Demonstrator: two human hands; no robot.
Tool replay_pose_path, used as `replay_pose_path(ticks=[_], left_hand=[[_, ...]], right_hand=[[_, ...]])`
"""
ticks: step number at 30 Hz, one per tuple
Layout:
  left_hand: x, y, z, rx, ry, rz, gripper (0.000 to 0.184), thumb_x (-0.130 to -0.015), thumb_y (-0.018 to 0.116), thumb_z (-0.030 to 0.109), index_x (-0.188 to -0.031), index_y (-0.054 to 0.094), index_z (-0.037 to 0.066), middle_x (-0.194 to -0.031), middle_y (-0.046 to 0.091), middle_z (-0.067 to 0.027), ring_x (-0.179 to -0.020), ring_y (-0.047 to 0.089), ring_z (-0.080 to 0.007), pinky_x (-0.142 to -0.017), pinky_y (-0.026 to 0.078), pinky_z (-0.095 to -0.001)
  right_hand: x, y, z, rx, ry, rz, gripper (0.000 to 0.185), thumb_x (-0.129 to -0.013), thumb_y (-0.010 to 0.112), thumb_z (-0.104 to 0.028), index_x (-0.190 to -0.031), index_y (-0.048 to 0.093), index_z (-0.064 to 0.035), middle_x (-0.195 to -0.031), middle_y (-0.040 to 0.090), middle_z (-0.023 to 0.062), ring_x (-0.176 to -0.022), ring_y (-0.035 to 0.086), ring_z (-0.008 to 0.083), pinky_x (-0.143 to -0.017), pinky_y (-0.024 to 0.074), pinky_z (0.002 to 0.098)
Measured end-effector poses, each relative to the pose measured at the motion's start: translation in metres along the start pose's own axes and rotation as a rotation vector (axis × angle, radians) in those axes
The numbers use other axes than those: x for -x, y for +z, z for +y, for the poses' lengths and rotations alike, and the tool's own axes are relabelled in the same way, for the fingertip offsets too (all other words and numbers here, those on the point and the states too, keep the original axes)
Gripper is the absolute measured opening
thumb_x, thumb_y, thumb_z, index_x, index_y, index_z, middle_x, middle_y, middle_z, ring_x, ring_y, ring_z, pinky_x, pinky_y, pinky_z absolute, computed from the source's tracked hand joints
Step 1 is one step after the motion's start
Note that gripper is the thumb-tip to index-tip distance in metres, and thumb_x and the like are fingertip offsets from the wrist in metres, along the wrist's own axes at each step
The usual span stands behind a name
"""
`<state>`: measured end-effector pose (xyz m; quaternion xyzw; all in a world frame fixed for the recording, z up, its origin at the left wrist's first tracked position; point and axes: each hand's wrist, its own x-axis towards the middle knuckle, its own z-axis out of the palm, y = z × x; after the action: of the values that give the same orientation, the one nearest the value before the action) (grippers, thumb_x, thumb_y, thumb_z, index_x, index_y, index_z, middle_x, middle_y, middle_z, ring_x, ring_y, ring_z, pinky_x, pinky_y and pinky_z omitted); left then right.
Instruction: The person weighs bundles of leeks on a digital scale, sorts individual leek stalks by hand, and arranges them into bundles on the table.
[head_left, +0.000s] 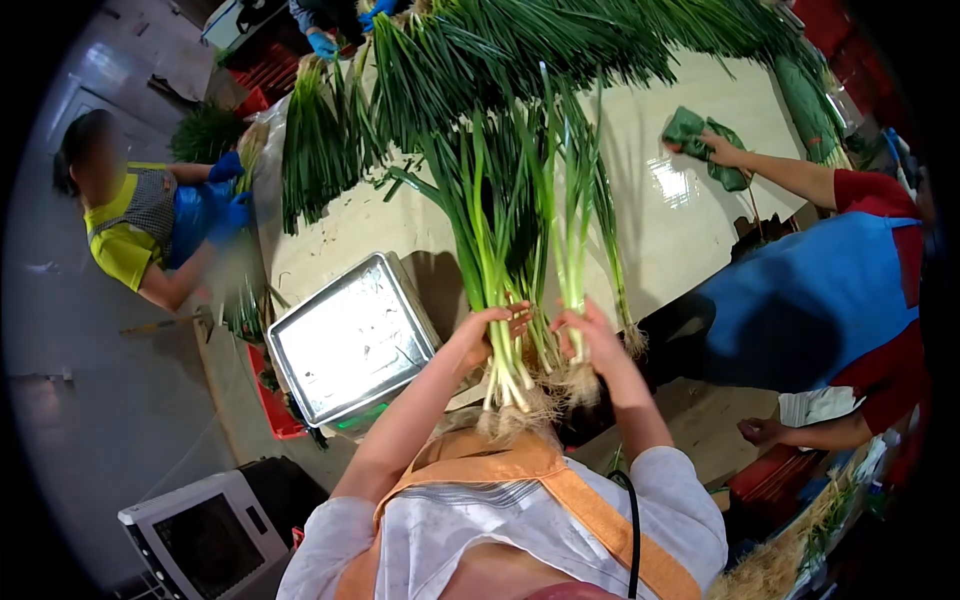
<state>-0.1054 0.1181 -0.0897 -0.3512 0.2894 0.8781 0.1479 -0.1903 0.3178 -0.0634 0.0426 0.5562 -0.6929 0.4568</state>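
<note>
My left hand (500, 328) is closed around a bunch of green garlic (485, 225) with long green leaves, white stems and tangled pale roots (515, 415) hanging toward my apron (510, 462). Beside it, my right hand (590, 335) grips a smaller bunch of green garlic (570, 235) by its white stems. Both bunches point away from me over the table (345, 245). More stalks (615, 270) lie just right of my right hand, their roots at the table's near edge.
Left of my arm sits a shiny metal tray (380, 390). Heaped greens (520, 50) cover the table's far side. A person in a yellow shirt (130, 250) handles stalks at left; another in a blue apron (815, 310) holds a green cloth (705, 145) at right. A blue-gloved hand (322, 43) shows beyond.
</note>
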Motion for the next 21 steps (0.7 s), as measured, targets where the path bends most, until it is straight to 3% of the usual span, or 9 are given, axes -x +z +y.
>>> replay_pose_path(ticks=[2,4,6,7,11,16,18,20,21], left_hand=[[-0.030,-0.026,-0.021,-0.134,-0.099,-0.079,0.071,-0.078,0.067,0.018,-0.133,0.029,-0.006,-0.118,0.055,-0.0191,-0.109,0.054,-0.0331,-0.102,0.038,-0.0473],[-0.020,0.003,-0.026,-0.397,-0.136,0.426,0.067,-0.080,0.070,0.022,-0.130,0.036,-0.007,-0.123,0.050,-0.0201,-0.113,0.050,-0.0274,-0.098,0.040,-0.0470],[-0.036,-0.022,-0.045,-0.351,-0.111,0.231,0.062,-0.087,0.062,0.032,-0.132,0.035,-0.001,-0.128,0.046,-0.0193,-0.119,0.045,-0.0264,-0.097,0.039,-0.0464],[-0.038,-0.026,-0.047,-0.315,-0.133,0.139,0.068,-0.088,0.059,0.037,-0.135,0.027,-0.001,-0.130,0.042,-0.0210,-0.120,0.043,-0.0277,-0.097,0.038,-0.0468],[-0.037,-0.030,-0.054,-0.390,-0.169,-0.002,0.080,-0.091,0.047,0.050,-0.142,0.010,0.002,-0.135,0.035,-0.0241,-0.122,0.040,-0.0296,-0.095,0.039,-0.0466],[-0.010,-0.002,-0.032,-0.790,0.094,0.075,0.077,-0.088,0.055,0.047,-0.139,0.026,-0.003,-0.130,0.045,-0.0197,-0.122,0.039,-0.0299,-0.105,0.026,-0.0430],[-0.017,-0.005,-0.008,-0.308,0.133,0.022,0.067,-0.085,0.060,0.040,-0.132,0.037,-0.001,-0.131,0.045,-0.0199,-0.123,0.040,-0.0306,-0.108,0.024,-0.0439],[0.000,-0.003,0.028,0.041,0.184,-0.021,0.065,-0.087,0.048,0.052,-0.130,0.042,0.004,-0.128,0.048,-0.0184,-0.117,0.048,-0.0321,-0.104,0.033,-0.0488],[0.037,0.018,0.049,0.216,0.221,0.032,0.064,-0.086,0.050,0.052,-0.125,0.046,0.001,-0.114,0.057,-0.0184,-0.109,0.053,-0.0335,-0.100,0.038,-0.0453]], right_hand=[[-0.018,-0.004,0.058,0.013,0.055,-0.125,0.056,-0.085,0.063,-0.027,-0.129,0.041,-0.0009,-0.103,0.059,0.0174,-0.077,0.060,0.0174,-0.062,0.0545,0.0284],[-0.004,0.027,0.075,0.319,0.057,0.083,0.077,-0.080,0.069,-0.031,-0.138,0.031,0.0007,-0.127,0.045,0.0229,-0.113,0.050,0.0297,-0.094,0.0447,0.0414],[-0.011,0.029,0.098,0.706,-0.088,0.091,0.091,-0.073,0.075,-0.033,-0.140,0.025,0.0024,-0.136,0.035,0.0238,-0.129,0.032,0.0338,-0.109,0.0239,0.0449],[-0.011,0.026,0.095,0.609,-0.175,-0.024,0.081,-0.072,0.073,-0.016,-0.137,0.028,0.0009,-0.129,0.043,0.0208,-0.121,0.043,0.0299,-0.100,0.0377,0.0406],[-0.021,0.031,0.115,-0.032,-0.042,-0.017,0.072,-0.065,0.064,0.008,-0.130,0.035,0.0007,-0.114,0.054,0.0127,-0.104,0.055,0.0234,-0.084,0.0473,0.0321],[-0.019,0.037,0.099,0.025,0.013,-0.025,0.078,-0.063,0.063,0.009,-0.134,0.033,-0.0020,-0.109,0.054,0.0107,-0.092,0.059,0.0203,-0.079,0.0498,0.0322],[-0.002,0.051,0.074,0.097,-0.053,-0.067,0.079,-0.061,0.065,0.008,-0.134,0.034,-0.0024,-0.109,0.053,0.0105,-0.094,0.058,0.0208,-0.078,0.0493,0.0311],[0.013,0.073,0.057,0.274,-0.138,-0.129,0.082,-0.061,0.069,0.003,-0.134,0.033,-0.0018,-0.112,0.052,0.0119,-0.100,0.056,0.0222,-0.085,0.0473,0.0325],[0.022,0.084,0.047,0.363,-0.192,-0.173,0.082,-0.062,0.069,0.000,-0.134,0.032,-0.0007,-0.113,0.053,0.0135,-0.101,0.056,0.0226,-0.086,0.0469,0.0330]])
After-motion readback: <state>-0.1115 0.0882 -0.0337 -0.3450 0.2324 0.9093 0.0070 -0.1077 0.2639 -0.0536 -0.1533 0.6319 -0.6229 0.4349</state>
